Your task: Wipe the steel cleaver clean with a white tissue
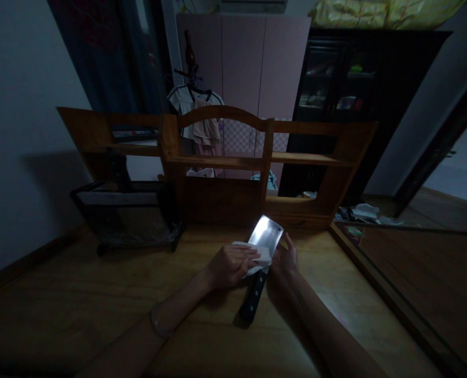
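Note:
A cleaver [265, 233] with a shiny broad blade and a black riveted handle [254, 299] is held above the wooden desk, blade pointing away from me and handle toward me. My left hand [233, 265] presses a folded white tissue [262, 256] flat on the lower part of the blade, its fingers closed over the tissue. On the blade's right side, my right hand [286, 258] supports the cleaver, with the thumb raised and the other fingers partly hidden behind the metal. Neither hand is on the handle.
At the left of the desk [170, 325] stands a dark-framed knife holder [127, 220] with a black handle [119, 170] sticking up. A wooden shelf unit [218, 163] runs along the desk's back. A raised wooden edge [375, 283] borders the right side.

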Available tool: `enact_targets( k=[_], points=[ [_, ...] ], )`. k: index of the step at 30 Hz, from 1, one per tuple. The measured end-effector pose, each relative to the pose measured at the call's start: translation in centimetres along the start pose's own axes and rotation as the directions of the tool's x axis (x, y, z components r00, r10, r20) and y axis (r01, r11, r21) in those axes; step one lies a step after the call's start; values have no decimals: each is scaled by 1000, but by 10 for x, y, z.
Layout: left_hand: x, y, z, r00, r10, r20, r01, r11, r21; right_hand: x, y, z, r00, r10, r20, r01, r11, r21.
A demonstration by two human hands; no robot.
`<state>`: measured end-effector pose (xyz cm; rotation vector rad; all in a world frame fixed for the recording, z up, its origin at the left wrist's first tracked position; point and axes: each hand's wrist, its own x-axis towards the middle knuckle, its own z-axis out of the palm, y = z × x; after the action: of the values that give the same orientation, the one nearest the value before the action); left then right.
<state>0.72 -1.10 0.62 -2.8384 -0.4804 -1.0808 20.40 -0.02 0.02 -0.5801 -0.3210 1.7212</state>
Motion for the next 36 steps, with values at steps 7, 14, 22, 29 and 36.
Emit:
enact_targets(
  k=[7,14,22,29,36],
  points=[
    [-2,1,5,998,40,-45,-37,998,57,5,2,-9,998,7,69,-5,1000,-26],
    [0,1,5,980,-60,192,100,973,-208,9,2,-11,990,97,103,-86,990,-110],
    [0,-1,7,992,-93,88,118,932,-344,6,1,-6,988,96,118,-80,988,-133],
    [-4,0,1,972,-141,-187,100,972,-211,0,1,-1,967,69,244,-70,998,-1],
    [-7,-2,1,991,-111,-74,100,985,-139,-4,1,0,977,74,198,-82,996,30]
  ],
)
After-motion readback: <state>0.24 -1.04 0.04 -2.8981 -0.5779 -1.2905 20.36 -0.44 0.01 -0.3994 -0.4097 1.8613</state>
